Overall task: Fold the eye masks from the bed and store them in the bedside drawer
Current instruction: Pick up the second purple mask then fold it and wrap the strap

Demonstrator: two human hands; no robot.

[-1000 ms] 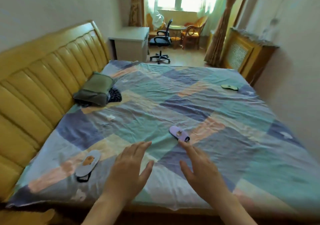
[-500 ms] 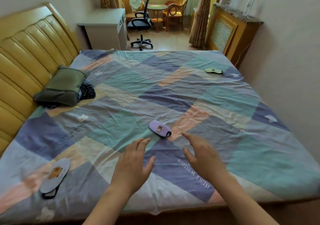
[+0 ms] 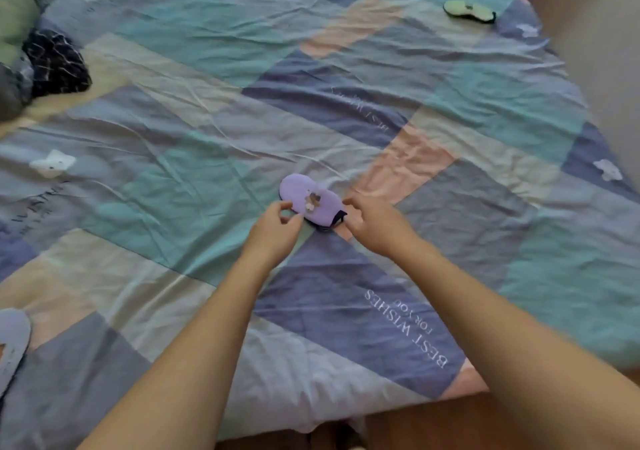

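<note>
Patchwork bedsheet (image 3: 173, 179), purple eye mask (image 3: 311, 200) centred.
Left hand (image 3: 273, 231) and right hand (image 3: 374, 224) flank its diagonal length, fingertips pinching opposite edges.

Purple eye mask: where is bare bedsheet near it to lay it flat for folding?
Bare sheet lies between the purple eye mask and the green eye mask, and between it and the dark patterned cloth. The near side is crowded by the left hand and right hand.
</note>
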